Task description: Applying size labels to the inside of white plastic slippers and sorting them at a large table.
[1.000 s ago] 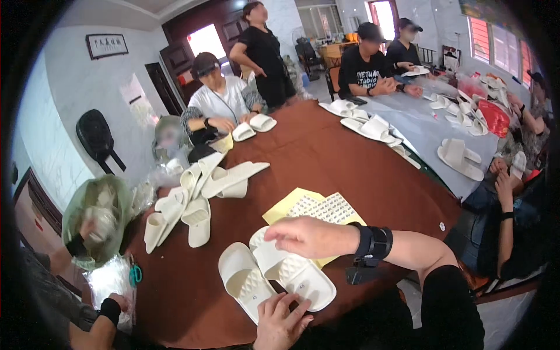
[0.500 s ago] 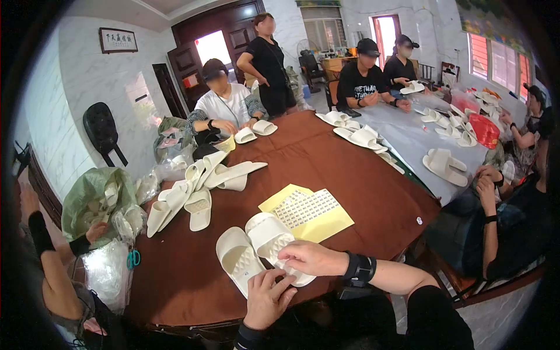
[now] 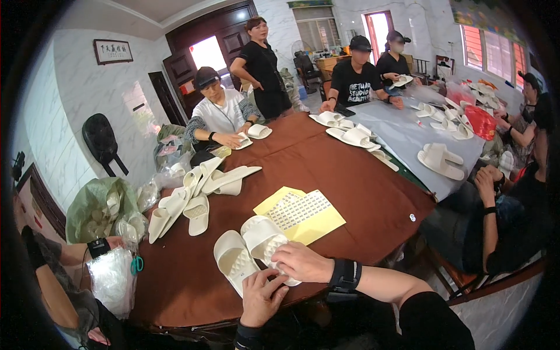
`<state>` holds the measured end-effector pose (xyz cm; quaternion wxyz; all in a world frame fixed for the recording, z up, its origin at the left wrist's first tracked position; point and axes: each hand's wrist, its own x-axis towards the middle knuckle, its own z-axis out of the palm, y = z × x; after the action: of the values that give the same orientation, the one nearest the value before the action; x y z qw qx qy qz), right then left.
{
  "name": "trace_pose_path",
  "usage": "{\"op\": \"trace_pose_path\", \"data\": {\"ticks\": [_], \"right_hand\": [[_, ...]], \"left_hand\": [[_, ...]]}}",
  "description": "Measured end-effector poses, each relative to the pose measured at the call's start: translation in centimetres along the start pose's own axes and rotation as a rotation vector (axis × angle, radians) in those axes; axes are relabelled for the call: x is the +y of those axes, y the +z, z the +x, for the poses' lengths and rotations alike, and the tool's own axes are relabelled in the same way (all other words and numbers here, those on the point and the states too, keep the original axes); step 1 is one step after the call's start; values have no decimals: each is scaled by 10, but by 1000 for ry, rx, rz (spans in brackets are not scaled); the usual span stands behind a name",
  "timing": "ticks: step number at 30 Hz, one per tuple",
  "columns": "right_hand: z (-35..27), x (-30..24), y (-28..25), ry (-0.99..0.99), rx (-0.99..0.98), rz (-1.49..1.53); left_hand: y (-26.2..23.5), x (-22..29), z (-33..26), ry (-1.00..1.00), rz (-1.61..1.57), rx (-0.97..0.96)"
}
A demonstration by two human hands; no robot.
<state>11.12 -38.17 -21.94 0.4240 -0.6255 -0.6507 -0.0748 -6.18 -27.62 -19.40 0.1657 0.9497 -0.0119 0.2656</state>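
Two slippers [image 3: 251,254] are lying side by side at the near edge of the table [image 3: 326,157]; the right hand [image 3: 300,262] is resting on the right one, the left hand [image 3: 262,296] touching its near end. A sheet of paper [image 3: 300,214] is lying just behind-right. A pile of slippers [image 3: 195,192] is sitting farther left; a bag [image 3: 99,207] is standing beyond the left edge.

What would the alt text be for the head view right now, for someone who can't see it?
Both of the person's hands rest on a pair of white slippers at the near edge of a brown round table: left hand below, right hand across the right slipper. A yellow sheet lies just beyond, a pile of white slippers to the left, and other people work around adjoining tables.
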Motion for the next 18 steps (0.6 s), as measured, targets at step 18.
{"op": "trace_pose_path", "data": {"ticks": [18], "right_hand": [[-3, -5, 1, -42, 96, -46]], "left_hand": [[-1, 1, 2, 11, -14, 2]]}}
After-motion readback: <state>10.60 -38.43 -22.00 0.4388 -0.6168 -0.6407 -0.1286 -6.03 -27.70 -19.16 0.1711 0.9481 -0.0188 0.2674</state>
